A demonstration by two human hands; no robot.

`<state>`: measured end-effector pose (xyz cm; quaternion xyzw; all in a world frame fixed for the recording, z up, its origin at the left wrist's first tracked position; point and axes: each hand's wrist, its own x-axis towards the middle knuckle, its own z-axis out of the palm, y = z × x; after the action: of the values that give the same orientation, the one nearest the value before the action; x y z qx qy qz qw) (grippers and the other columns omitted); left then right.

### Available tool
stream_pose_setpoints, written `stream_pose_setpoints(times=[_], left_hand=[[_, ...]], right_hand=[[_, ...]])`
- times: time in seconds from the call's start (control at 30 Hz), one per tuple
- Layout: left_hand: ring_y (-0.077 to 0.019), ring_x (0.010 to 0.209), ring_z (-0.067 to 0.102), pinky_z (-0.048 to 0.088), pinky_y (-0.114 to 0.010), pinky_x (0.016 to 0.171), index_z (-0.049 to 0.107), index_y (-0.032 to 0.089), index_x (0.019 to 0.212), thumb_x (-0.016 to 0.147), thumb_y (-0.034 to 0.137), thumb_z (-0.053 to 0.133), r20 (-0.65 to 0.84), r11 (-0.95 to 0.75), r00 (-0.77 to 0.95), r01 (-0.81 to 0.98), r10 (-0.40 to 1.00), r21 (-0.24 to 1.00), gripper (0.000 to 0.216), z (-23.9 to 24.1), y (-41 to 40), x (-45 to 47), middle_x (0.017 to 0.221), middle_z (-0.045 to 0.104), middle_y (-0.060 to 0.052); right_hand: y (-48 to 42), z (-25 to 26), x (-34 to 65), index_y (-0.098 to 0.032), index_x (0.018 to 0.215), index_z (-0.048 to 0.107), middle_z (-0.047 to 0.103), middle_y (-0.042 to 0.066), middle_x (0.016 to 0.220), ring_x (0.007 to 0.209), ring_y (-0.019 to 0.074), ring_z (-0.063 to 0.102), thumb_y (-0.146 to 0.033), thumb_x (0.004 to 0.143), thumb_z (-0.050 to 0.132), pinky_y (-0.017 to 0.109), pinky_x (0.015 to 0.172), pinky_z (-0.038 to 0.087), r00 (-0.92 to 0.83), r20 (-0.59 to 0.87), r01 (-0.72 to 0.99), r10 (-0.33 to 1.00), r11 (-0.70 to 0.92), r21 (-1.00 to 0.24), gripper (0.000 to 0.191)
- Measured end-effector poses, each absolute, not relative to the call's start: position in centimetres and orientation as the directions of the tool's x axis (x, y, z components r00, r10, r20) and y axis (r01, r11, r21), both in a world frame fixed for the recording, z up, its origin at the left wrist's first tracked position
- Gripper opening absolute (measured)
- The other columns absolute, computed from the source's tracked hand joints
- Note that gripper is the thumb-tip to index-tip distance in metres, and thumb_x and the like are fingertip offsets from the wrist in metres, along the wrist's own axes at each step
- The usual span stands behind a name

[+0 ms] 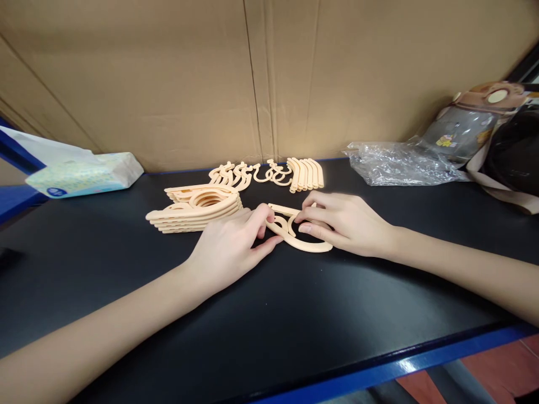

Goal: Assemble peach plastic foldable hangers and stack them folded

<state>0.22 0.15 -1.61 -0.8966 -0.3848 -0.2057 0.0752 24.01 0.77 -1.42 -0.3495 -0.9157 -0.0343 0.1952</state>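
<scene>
On the black table, a cream plastic hanger part (309, 245) lies between my hands, with curved strips and a straight bar. My left hand (236, 238) pinches its left end between thumb and bent forefinger. Over the part's right side rests my right hand (345, 221), its fingers curled on the curved pieces and partly covering them. A stack of matching hanger parts (193, 213) sits just beyond my left hand. Behind are several cream hanger hooks (273, 173), some curved pieces (230, 175) and a row of short bent arms (305, 174).
A tissue pack (88, 175) lies at the back left. Crumpled clear plastic (391, 165) and a bottle with a brown lid (463, 126) stand at the back right, beside a dark strapped item (516, 148). A cardboard wall (168, 84) closes off the table's far side.
</scene>
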Motion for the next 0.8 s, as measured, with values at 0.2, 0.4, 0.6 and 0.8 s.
stream_pose_setpoints(times=[0.2, 0.4, 0.6, 0.8], left_hand=[[-0.0170, 0.077, 0.064, 0.039, -0.024, 0.055, 0.050, 0.022, 0.109, 0.091, 0.033, 0.054, 0.422, -0.650, 0.560, 0.754, 0.713, 0.097, 0.022, -1.5, -0.2, 0.2, 0.088, 0.067, 0.002], [-0.0203, 0.087, 0.065, 0.046, -0.030, 0.066, 0.049, 0.024, 0.109, 0.089, 0.040, 0.055, 0.366, -0.576, 0.478, 0.783, 0.798, 0.233, 0.026, -1.4, -0.5, 0.4, 0.102, 0.068, 0.001], [-0.0175, 0.084, 0.065, 0.048, -0.029, 0.066, 0.050, 0.026, 0.106, 0.084, 0.034, 0.063, 0.310, -0.511, 0.415, 0.772, 0.855, 0.378, 0.026, -1.2, -0.6, 0.3, 0.099, 0.067, 0.004], [-0.0179, 0.084, 0.063, 0.045, -0.026, 0.062, 0.054, 0.024, 0.101, 0.085, 0.024, 0.058, 0.309, -0.568, 0.483, 0.758, 0.819, 0.320, 0.016, -1.0, -0.7, 0.4, 0.095, 0.067, 0.002]], right_hand=[[0.7, -1.5, 24.0, -0.016, 0.110, 0.063, 0.056, 0.007, 0.101, 0.075, 0.0142, 0.055, -0.051, 0.097, 0.036, 0.029, 0.071, 0.043, -0.721, 0.392, 0.576, 0.571, 0.809, -0.119, 0.046], [-0.1, -1.6, 23.5, -0.018, 0.115, 0.060, 0.056, 0.009, 0.104, 0.075, 0.0173, 0.053, -0.054, 0.092, 0.045, 0.031, 0.068, 0.044, -0.782, 0.363, 0.542, 0.506, 0.840, -0.005, 0.046], [-0.4, -1.7, 22.9, -0.021, 0.109, 0.064, 0.059, 0.005, 0.090, 0.068, 0.0146, 0.050, -0.023, 0.099, 0.036, 0.029, 0.064, 0.037, -0.828, 0.368, 0.518, 0.423, 0.828, 0.214, 0.030], [-0.6, -1.3, 22.5, -0.021, 0.102, 0.067, 0.061, 0.002, 0.080, 0.072, 0.0141, 0.051, -0.021, 0.099, 0.039, 0.029, 0.064, 0.033, -0.863, 0.366, 0.456, 0.348, 0.849, 0.266, 0.028]])
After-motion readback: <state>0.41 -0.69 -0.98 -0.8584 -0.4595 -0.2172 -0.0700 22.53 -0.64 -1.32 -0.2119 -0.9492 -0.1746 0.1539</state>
